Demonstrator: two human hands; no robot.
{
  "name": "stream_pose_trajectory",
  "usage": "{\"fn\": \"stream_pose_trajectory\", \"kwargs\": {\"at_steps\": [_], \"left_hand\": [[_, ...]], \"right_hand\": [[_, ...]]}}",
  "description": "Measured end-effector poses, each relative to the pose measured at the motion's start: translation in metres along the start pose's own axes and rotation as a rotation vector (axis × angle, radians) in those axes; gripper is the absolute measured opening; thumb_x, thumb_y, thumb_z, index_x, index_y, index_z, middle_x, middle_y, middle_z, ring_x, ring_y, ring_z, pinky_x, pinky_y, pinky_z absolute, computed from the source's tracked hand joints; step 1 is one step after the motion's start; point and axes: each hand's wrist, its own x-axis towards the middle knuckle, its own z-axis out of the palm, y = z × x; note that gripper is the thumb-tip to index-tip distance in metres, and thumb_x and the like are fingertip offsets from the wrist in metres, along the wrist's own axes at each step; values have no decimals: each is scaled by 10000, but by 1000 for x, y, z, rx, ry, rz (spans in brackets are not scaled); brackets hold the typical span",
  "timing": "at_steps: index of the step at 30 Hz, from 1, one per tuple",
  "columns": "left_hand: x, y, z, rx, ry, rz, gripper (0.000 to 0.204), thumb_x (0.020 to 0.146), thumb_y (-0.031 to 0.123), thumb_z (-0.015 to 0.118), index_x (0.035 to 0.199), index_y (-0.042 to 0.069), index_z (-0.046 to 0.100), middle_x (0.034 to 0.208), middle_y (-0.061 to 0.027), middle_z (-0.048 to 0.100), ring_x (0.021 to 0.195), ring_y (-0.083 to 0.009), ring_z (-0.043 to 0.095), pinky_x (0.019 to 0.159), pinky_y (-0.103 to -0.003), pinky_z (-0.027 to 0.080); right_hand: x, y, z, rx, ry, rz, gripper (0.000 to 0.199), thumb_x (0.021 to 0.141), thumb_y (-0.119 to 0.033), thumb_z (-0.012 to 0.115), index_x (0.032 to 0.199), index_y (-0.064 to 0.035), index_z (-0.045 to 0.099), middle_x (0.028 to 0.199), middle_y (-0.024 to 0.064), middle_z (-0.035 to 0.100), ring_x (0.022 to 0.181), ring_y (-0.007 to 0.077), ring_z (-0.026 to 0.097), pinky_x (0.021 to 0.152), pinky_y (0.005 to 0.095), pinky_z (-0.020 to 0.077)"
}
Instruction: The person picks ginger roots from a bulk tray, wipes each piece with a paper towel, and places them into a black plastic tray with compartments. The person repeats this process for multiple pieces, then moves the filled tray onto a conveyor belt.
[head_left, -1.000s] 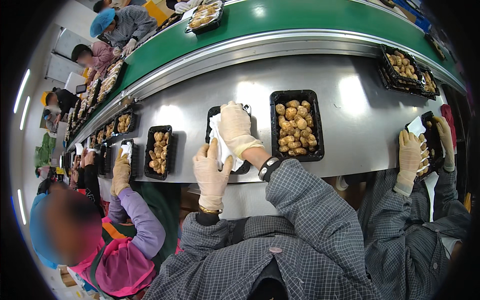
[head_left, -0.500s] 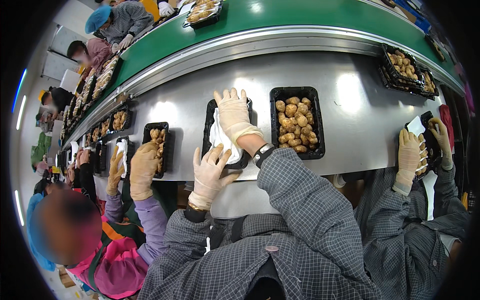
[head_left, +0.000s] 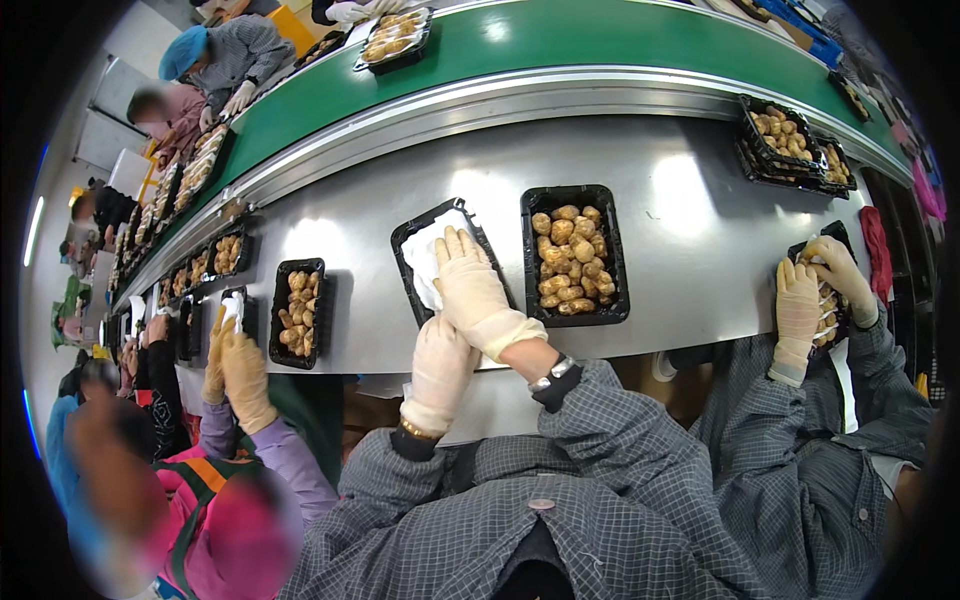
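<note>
In front of me a black plastic tray (head_left: 487, 255) lies tilted on the metal table, lined with a soft white sheet (head_left: 421, 255). My gloved right hand (head_left: 474, 288) lies flat on the sheet, fingers stretched out toward the tray's far end. At the near edge of the tray is my gloved left hand (head_left: 441, 352); its fingers are mostly hidden by the right hand and the tray, so I cannot tell what they touch. Just right of it stands another black tray (head_left: 621, 270) filled with round, mottled brown pieces (head_left: 574, 255) like mushrooms or small tubers.
A filled tray (head_left: 318, 320) stands to the left. Stacked filled trays (head_left: 790, 150) sit at the far right. Beyond the metal table (head_left: 640, 170) runs a green conveyor belt (head_left: 560, 35) carrying a filled tray (head_left: 402, 40). Co-workers' gloved hands (head_left: 240, 370) (head_left: 800, 315) work on both sides.
The lined tray has turned, its far end now to the right. My right hand has slid nearer me, and the left hand has moved in under it. The co-worker at left has leaned down.
</note>
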Motion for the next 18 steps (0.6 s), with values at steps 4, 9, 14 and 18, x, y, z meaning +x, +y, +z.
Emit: {"fn": "stream_pose_trajectory", "kwargs": {"at_steps": [4,9,14,18], "left_hand": [[-9,-9,-39,-117,160,143,297,800,10,634,1097,23,641,1018,-187,645,991,-367,609,945,-440,461],[45,-22,-40,-369,174,-119,355,945,64,504,1285,-29,546,1282,-251,558,1249,-383,496,1081,-414,361],[91,-63,45,-511,30,-22,437,1016,206,430,1374,-44,451,1427,-254,440,1363,-378,374,1158,-401,255],[87,-72,50,-783,-101,-205,584,1041,398,307,1437,-25,382,1496,-184,380,1419,-279,299,1177,-355,201]], "right_hand": [[9,2,12,-168,-218,9,590,925,-226,496,1426,56,361,1513,257,309,1416,367,297,1173,419,218],[6,-7,12,-327,-287,-37,628,931,-240,475,1450,68,301,1512,258,299,1420,372,278,1192,414,188],[10,13,52,-427,-117,-87,635,956,-177,359,1479,103,135,1537,283,199,1444,401,191,1208,444,172],[-12,9,-8,303,6,11,577,902,-79,428,1424,120,283,1461,302,334,1382,387,329,1157,389,293]]}}
